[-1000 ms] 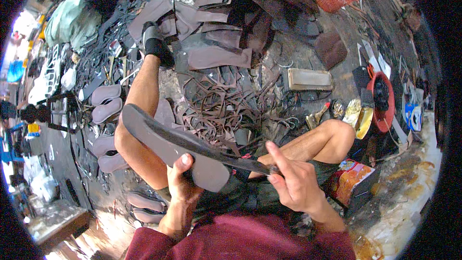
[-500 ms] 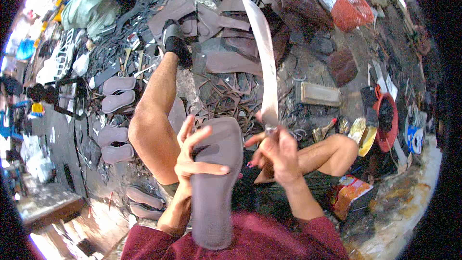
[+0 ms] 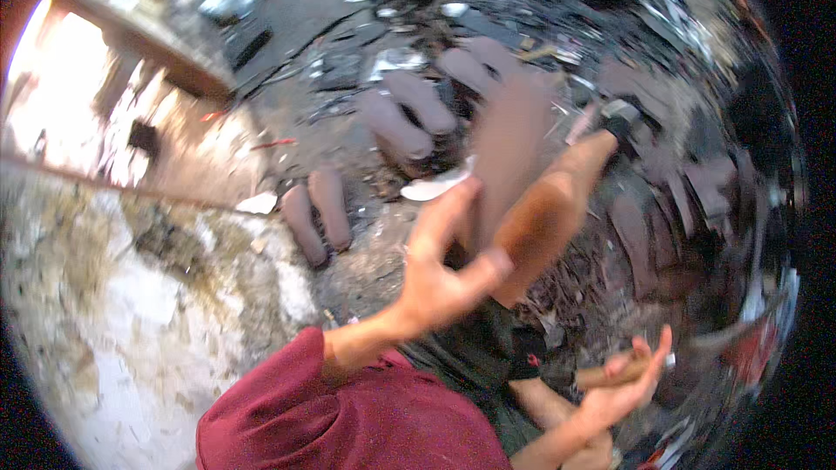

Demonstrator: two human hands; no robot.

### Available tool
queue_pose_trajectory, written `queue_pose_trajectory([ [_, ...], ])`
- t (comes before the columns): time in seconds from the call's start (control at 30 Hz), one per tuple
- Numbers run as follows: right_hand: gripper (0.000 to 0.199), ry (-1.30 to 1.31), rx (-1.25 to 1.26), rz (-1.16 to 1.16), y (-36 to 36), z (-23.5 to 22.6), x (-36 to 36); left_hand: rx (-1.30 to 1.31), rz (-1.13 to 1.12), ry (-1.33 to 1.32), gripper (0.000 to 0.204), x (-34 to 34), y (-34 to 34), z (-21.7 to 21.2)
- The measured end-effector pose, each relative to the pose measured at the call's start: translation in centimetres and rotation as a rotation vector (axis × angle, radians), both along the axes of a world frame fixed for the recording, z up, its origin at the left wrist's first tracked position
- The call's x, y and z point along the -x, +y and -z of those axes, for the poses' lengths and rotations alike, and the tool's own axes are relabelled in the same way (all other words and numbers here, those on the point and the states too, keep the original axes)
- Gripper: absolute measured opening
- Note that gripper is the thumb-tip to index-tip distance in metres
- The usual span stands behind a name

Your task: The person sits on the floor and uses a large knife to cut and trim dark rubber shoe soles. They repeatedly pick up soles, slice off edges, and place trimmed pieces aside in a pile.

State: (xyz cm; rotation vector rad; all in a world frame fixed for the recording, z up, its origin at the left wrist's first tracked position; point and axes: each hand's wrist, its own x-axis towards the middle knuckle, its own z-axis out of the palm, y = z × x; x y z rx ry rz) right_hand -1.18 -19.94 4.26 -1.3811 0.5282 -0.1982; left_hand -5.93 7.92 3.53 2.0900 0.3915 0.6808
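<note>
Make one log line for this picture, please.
left hand: open, raised, beside blurred flat sole, contact unclear | right hand: shut on brown handle | ground: sole pairs

Dark red sleeves, bare hands and legs

A dark red long-sleeved top is worn, the sleeve ending at the wrist of the left hand (image 3: pixel 444 274). The right hand (image 3: pixel 623 387) is bare. Dark shorts are seen, and a black shoe (image 3: pixel 623 117) is worn.

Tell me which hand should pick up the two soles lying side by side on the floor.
Left, probably: the left hand is raised nearer the two soles; the right hand, on the far side, grips a brown handle.
</note>
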Motion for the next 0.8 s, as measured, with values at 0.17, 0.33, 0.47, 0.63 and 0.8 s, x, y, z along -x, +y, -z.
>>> queue_pose_trajectory([
  [0.17, 0.038, 0.135, 0.177, 0.052, -7.8, 6.1, -3.4, -0.18, -1.048, 0.123, 0.061, 10.7, 20.7, 19.9],
  [0.33, 0.034, 0.273, 0.314, 0.045, -11.7, 14.1, -7.6, -0.115, -1.198, 1.063, 0.089, 23.0, 23.5, 31.4],
  [0.47, 0.033, 0.141, 0.59, -0.366, -15.7, 23.4, -15.2, -0.209, -1.235, 1.071, 0.076, 22.1, 22.0, 31.2],
  [0.63, 0.075, -0.043, 1.061, -0.642, -14.0, 29.3, -23.7, -0.464, -0.827, 0.391, 0.059, 15.2, 15.1, 26.9],
  [0.8, 0.073, 0.252, 1.441, -0.675, -10.5, 25.0, -22.4, -0.017, -0.29, 0.135, 0.042, 7.4, 6.2, 17.8],
])
